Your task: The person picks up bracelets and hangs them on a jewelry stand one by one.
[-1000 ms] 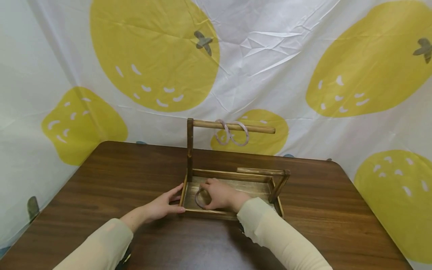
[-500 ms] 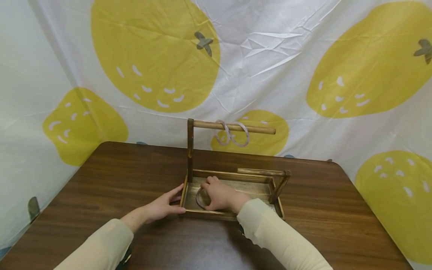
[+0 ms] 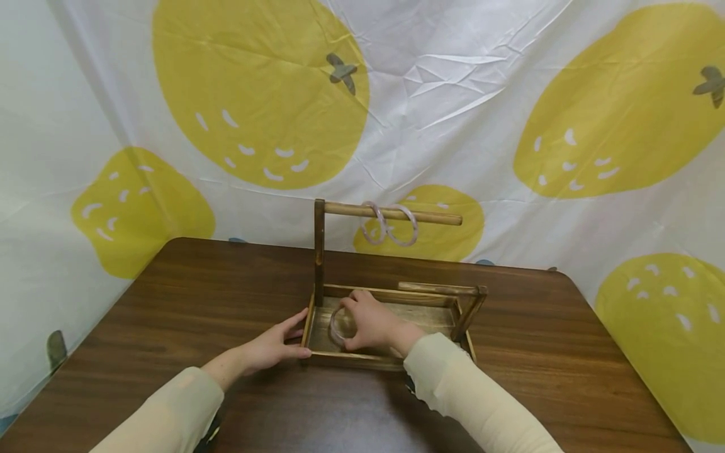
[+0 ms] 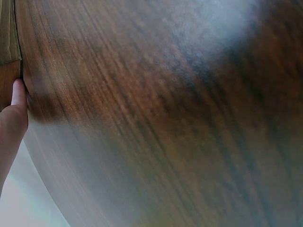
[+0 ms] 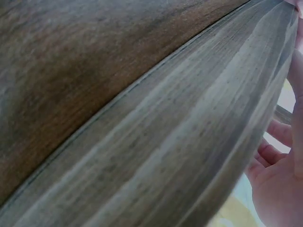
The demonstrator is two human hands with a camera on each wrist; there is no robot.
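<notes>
A wooden jewellery stand with a shallow tray base rests on the table. My right hand reaches into the tray and pinches a pale purple bangle, its right part hidden by the hand. At the stand's left end, my left hand rests against the outside, its thumb at the front corner and its fingers extended along the side. In the left wrist view the thumb presses the tray's corner. Two more bangles, a left one and a right one, hang on the upper bar.
A lower, shorter bar juts leftward from the post at the tray's right end. The tall left post carries the upper bar. Behind the brown table hangs a white curtain with yellow fruit prints.
My right hand has risen slightly within the tray, and the bangle in it has shifted up and a little right. My left hand and the hanging bangles have stayed put.
</notes>
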